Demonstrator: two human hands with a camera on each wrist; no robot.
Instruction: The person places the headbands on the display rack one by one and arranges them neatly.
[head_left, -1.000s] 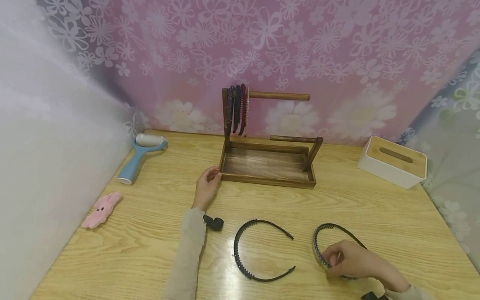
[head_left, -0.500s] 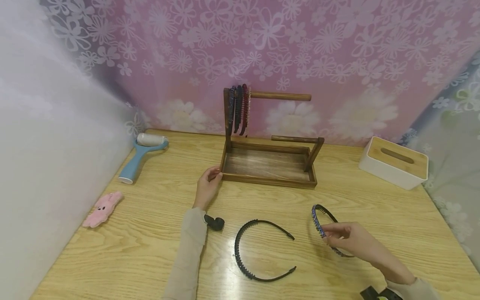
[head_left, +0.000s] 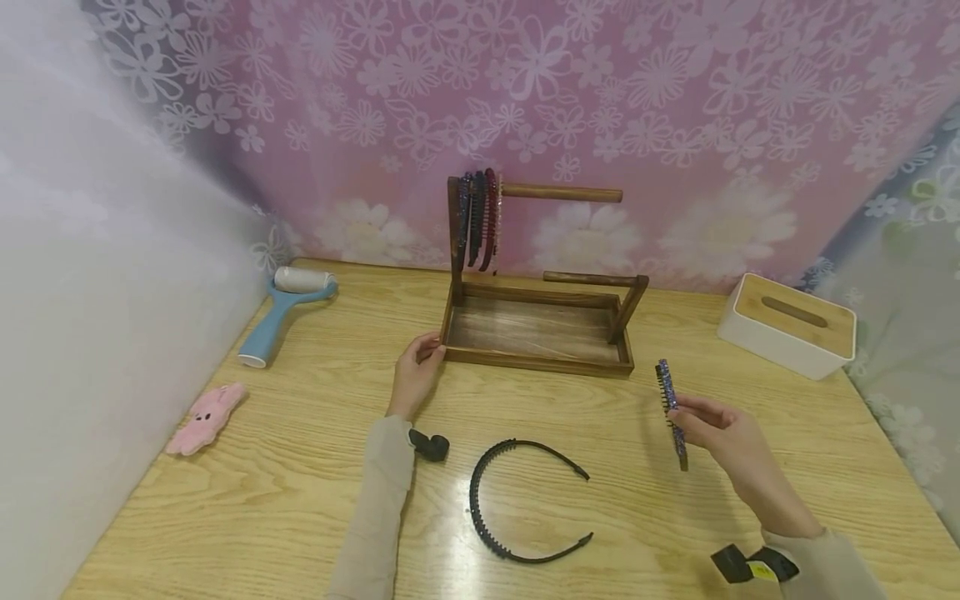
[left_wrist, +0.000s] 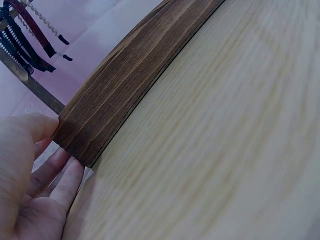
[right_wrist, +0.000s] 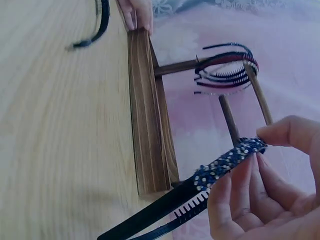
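My right hand [head_left: 731,442] pinches a headband [head_left: 672,412] with blue-purple beads and comb teeth, raised above the table at the right. In the right wrist view, thumb and fingertips hold the beaded band [right_wrist: 230,162], its dark plain ends pointing down left. My left hand [head_left: 416,375] holds the front left corner of a brown wooden headband rack [head_left: 536,361], thumb on one face and fingers on the other in the left wrist view. Several headbands [head_left: 480,218] hang at the left of the rack's upper bar [head_left: 562,192]. A black toothed headband [head_left: 480,500] lies on the table between my arms.
The rack's lower bar [head_left: 588,278] stands on a post at its right end, over the tray. A white tissue box [head_left: 787,325] with a wooden lid is at the back right. A blue lint roller [head_left: 270,325] and a pink plush toy [head_left: 205,419] lie at the left.
My right hand has lifted the beaded headband off the table, moved it away from me and turned it edge-on. My left hand stays at the rack's corner.
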